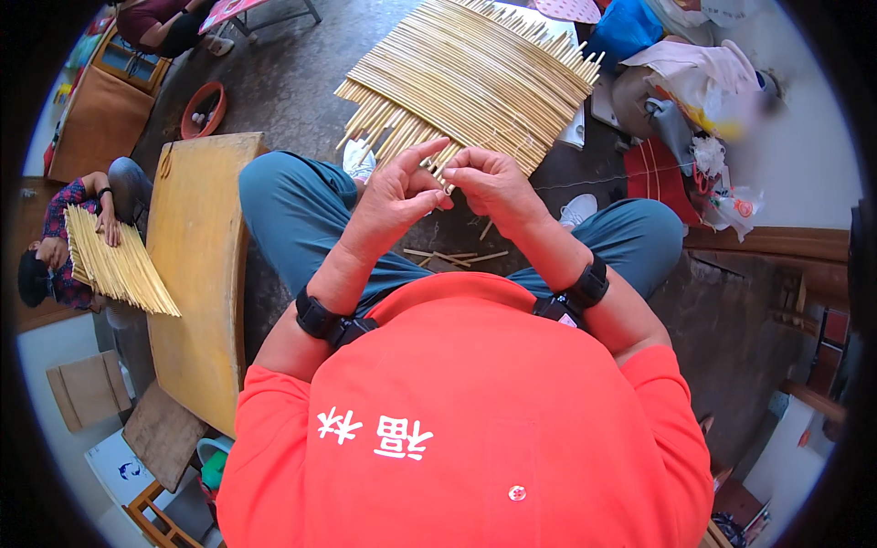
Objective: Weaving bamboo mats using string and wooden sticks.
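A slatted mat of thin, straw-coloured sticks lies in front of me, its near end uneven with stick tips jutting out. Both my hands are at that near end, close together. My left hand has its index finger and thumb apart around the stick tips; its other fingers are partly hidden. Thumb and forefinger of my right hand are pinched together beside the tips, on something too small to make out. A thin pale cord stretches from the right toward my right hand. Short cut stick pieces lie on the floor below.
To the left stands a long wooden board. Beyond it a person rests a hand on a bundle of similar sticks. An orange basin is at the far left. Bags and cloths crowd the right wall.
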{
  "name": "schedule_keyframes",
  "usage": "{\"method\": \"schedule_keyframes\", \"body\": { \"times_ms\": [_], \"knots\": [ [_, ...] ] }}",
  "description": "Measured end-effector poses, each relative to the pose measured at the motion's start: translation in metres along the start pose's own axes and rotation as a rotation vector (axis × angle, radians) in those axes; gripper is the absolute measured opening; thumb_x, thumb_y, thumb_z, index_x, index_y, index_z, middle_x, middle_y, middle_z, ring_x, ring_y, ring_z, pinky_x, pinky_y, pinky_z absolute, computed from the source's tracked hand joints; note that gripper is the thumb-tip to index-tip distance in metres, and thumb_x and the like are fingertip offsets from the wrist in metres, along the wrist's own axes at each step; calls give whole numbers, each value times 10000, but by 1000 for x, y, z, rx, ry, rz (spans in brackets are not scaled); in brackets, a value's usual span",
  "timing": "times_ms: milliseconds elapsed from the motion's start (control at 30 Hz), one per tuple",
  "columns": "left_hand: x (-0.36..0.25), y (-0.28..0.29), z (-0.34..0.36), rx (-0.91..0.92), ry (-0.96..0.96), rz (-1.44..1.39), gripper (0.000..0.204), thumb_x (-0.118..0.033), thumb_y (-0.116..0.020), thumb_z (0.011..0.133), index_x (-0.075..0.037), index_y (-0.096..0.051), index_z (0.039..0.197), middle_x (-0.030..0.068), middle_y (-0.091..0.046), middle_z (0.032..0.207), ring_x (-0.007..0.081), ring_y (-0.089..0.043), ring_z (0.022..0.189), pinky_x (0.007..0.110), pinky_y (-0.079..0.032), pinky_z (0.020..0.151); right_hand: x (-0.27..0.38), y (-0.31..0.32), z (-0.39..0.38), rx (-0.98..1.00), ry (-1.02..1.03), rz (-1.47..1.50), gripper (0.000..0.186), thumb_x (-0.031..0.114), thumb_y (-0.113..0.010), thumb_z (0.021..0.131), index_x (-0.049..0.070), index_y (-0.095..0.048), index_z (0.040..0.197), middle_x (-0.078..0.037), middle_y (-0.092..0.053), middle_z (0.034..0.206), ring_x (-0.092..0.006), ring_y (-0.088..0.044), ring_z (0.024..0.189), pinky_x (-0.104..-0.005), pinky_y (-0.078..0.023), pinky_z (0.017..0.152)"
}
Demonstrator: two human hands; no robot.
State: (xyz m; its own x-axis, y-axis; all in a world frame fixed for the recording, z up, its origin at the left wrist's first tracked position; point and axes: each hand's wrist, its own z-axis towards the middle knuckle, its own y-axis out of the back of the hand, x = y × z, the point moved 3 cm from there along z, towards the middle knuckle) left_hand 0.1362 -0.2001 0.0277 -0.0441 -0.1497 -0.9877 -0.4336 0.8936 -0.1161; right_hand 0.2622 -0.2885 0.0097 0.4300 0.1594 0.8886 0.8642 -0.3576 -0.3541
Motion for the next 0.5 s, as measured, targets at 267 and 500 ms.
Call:
{"method": "schedule_keyframes", "body": {
  "times_ms": [267,500],
  "knots": [
    [-1,4,-3,-21,56,-56,555,-9,-574,804,-11,-375,1322,51,-642,802,94,-611,795,197,-442,683,-3,10,-2,4,-17,202,52,131,-598,855,94,-563,867,95,-382,551,-2,-286,415,-171,-203,380],
    [0,7,-6,-32,83,-63,476,-35,-586,804,-6,-446,1257,45,-653,783,41,-564,703,163,-403,610,-6,10,1,3,12,257,36,114,-575,867,86,-561,884,83,-375,539,-11,-278,410,-179,-215,379]
  ]
}}
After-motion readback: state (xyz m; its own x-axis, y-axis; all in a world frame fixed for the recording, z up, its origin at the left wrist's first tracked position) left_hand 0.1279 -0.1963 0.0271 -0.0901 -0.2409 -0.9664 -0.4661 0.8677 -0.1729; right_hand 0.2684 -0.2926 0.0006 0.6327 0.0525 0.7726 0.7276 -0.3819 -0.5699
